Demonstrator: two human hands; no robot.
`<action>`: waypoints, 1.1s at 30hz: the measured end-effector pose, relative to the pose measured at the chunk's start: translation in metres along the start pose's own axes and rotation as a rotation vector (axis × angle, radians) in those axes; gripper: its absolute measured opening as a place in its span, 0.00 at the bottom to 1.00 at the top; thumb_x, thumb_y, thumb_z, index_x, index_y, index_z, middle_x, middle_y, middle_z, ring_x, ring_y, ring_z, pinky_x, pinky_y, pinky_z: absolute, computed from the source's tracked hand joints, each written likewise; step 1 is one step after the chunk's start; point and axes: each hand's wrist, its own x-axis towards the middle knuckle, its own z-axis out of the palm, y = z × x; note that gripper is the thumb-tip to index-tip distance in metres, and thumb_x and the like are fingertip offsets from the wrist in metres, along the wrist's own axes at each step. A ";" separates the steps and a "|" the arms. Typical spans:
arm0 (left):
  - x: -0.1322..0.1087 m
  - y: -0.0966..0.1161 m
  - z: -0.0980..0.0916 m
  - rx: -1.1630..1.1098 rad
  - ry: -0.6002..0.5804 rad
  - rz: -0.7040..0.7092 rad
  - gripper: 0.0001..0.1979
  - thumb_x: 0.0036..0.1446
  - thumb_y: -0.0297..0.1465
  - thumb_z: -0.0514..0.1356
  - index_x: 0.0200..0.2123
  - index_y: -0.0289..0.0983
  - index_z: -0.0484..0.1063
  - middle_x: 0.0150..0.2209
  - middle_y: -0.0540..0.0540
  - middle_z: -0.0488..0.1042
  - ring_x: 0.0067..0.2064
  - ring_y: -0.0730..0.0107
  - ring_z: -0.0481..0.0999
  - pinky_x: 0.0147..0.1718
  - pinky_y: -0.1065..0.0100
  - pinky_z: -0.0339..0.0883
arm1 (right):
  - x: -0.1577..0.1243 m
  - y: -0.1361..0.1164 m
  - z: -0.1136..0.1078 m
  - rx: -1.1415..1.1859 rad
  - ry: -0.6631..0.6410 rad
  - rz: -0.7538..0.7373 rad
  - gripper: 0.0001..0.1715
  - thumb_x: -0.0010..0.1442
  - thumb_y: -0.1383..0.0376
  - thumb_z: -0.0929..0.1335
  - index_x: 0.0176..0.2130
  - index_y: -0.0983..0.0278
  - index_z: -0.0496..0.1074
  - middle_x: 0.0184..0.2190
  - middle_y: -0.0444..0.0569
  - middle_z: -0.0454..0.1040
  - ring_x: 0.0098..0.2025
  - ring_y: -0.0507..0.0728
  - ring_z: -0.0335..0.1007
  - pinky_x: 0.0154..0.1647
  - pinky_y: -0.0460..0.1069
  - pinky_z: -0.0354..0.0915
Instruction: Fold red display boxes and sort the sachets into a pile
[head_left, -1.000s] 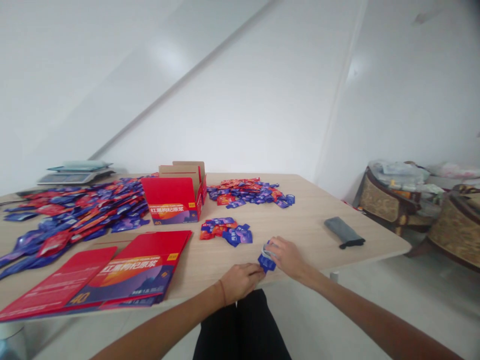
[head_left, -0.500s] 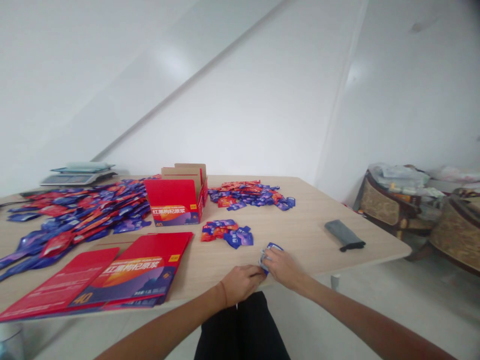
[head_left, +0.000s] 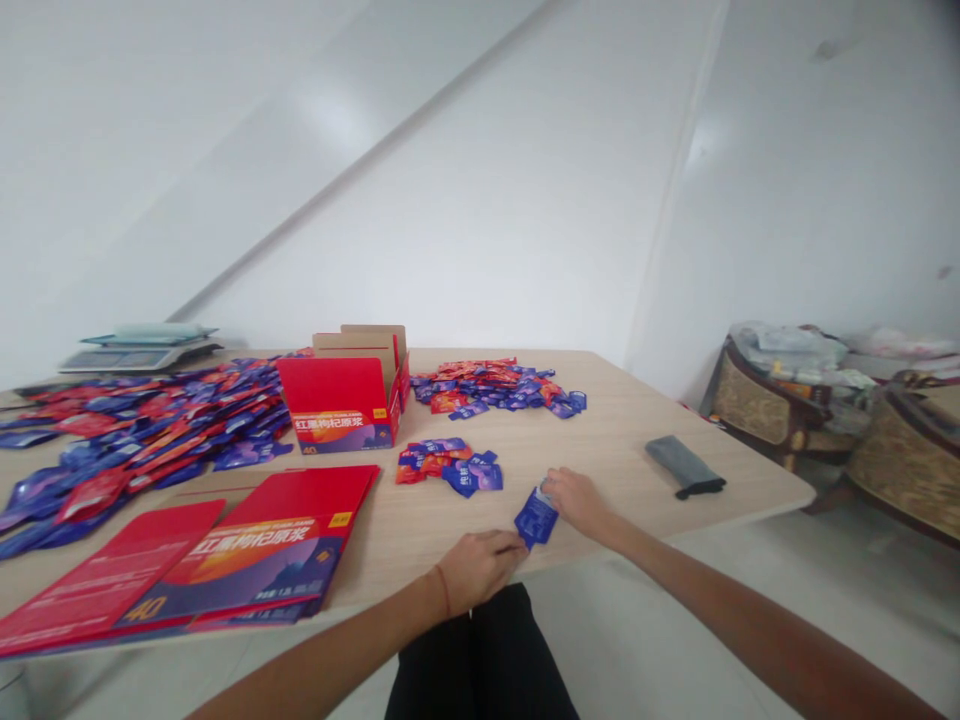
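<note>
Near the table's front edge a small stack of blue sachets [head_left: 536, 517] lies between my two hands. My left hand [head_left: 480, 564] pinches its near corner, fingers curled. My right hand [head_left: 574, 498] grips its far end, fingers closed on it. Just beyond lies a small heap of blue and red sachets [head_left: 448, 465]. A larger heap of sachets [head_left: 501, 385] sits farther back. An open red carton [head_left: 349, 397] stands upright at the middle of the table.
Flat red cartons [head_left: 225, 555] lie at the front left. A wide spread of long blue and red pouches [head_left: 127, 430] covers the left side, with a scale [head_left: 135, 348] behind. A grey pouch [head_left: 684, 466] lies at the right. Chairs [head_left: 795, 400] stand past the table.
My right hand has shifted slightly away from me along the stack, and the sachets now lie flatter and more spread between both hands. The view has shifted a little.
</note>
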 end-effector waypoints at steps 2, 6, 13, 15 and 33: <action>0.000 0.000 -0.001 -0.006 -0.006 -0.005 0.17 0.71 0.29 0.53 0.60 0.39 0.72 0.55 0.43 0.77 0.55 0.63 0.78 0.56 0.63 0.74 | 0.002 0.008 0.000 0.013 -0.020 0.060 0.11 0.65 0.70 0.66 0.42 0.61 0.79 0.44 0.50 0.77 0.49 0.57 0.71 0.47 0.49 0.63; 0.001 0.001 -0.004 -0.008 -0.015 -0.005 0.17 0.70 0.28 0.53 0.59 0.38 0.72 0.55 0.43 0.78 0.55 0.63 0.79 0.55 0.64 0.75 | 0.002 0.012 -0.002 0.055 0.037 0.149 0.12 0.66 0.69 0.67 0.44 0.59 0.80 0.43 0.49 0.77 0.49 0.56 0.71 0.47 0.47 0.62; 0.002 0.001 -0.003 0.004 0.006 0.019 0.17 0.71 0.28 0.52 0.59 0.39 0.71 0.54 0.42 0.78 0.55 0.64 0.78 0.55 0.65 0.74 | -0.011 -0.020 -0.019 0.095 0.239 0.019 0.15 0.67 0.69 0.66 0.50 0.57 0.77 0.49 0.49 0.75 0.51 0.57 0.68 0.50 0.49 0.63; 0.002 0.001 -0.002 0.016 0.004 0.023 0.17 0.71 0.28 0.52 0.59 0.39 0.71 0.54 0.42 0.78 0.54 0.64 0.79 0.54 0.65 0.74 | -0.014 -0.033 -0.017 0.078 0.224 -0.101 0.12 0.67 0.69 0.67 0.48 0.59 0.77 0.47 0.50 0.76 0.50 0.58 0.67 0.50 0.50 0.63; 0.005 0.006 -0.011 0.001 -0.011 0.015 0.16 0.71 0.27 0.52 0.57 0.37 0.72 0.53 0.42 0.78 0.54 0.64 0.79 0.55 0.66 0.74 | -0.010 -0.040 -0.001 0.076 0.093 -0.227 0.10 0.69 0.67 0.66 0.41 0.61 0.79 0.44 0.50 0.77 0.47 0.58 0.68 0.45 0.50 0.62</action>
